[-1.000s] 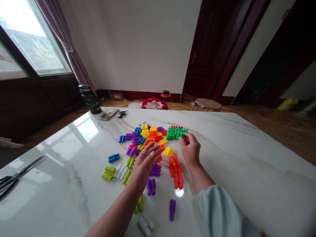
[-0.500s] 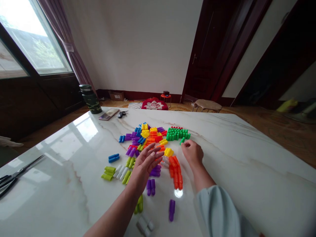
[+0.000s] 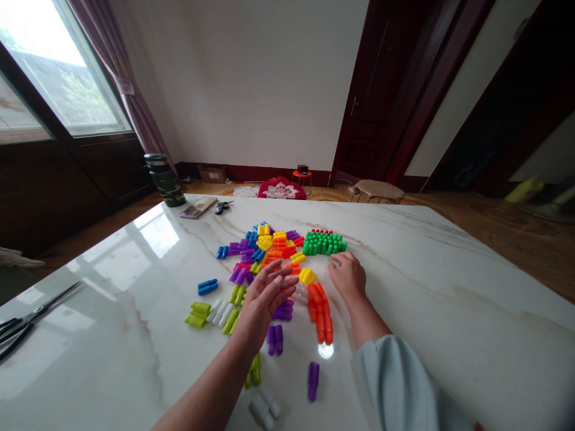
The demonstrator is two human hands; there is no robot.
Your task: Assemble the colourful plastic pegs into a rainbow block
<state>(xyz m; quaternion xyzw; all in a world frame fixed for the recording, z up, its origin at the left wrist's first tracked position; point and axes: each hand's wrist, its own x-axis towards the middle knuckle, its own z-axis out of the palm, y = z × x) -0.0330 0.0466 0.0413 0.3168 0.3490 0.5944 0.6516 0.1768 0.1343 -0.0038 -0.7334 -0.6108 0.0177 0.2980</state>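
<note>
My left hand (image 3: pixel 266 297) hovers open, fingers stretched, over a heap of coloured plastic pegs (image 3: pixel 269 246) on a white marble table (image 3: pixel 449 311). My right hand (image 3: pixel 348 277) rests on the table with its fingers curled, just in front of a tidy cluster of green pegs (image 3: pixel 323 243). Whatever sits under those fingers is hidden. A row of orange pegs (image 3: pixel 320 310) lies between my two hands. Purple pegs (image 3: pixel 275 338) lie by my left wrist.
Lime and white pegs (image 3: pixel 211 313), a blue pair (image 3: pixel 207 287), a lone purple peg (image 3: pixel 313 380) and grey-white pegs (image 3: pixel 265 410) lie scattered nearer me. Scissors (image 3: pixel 27 320) lie at the left edge. A phone (image 3: pixel 197 208), keys (image 3: pixel 222 207) and a camouflage bottle (image 3: pixel 164 179) stand at the far corner.
My right hand drew back from the green cluster with a green peg at its fingertips, then shifted slightly left and curled down onto the table. My left hand barely moved.
</note>
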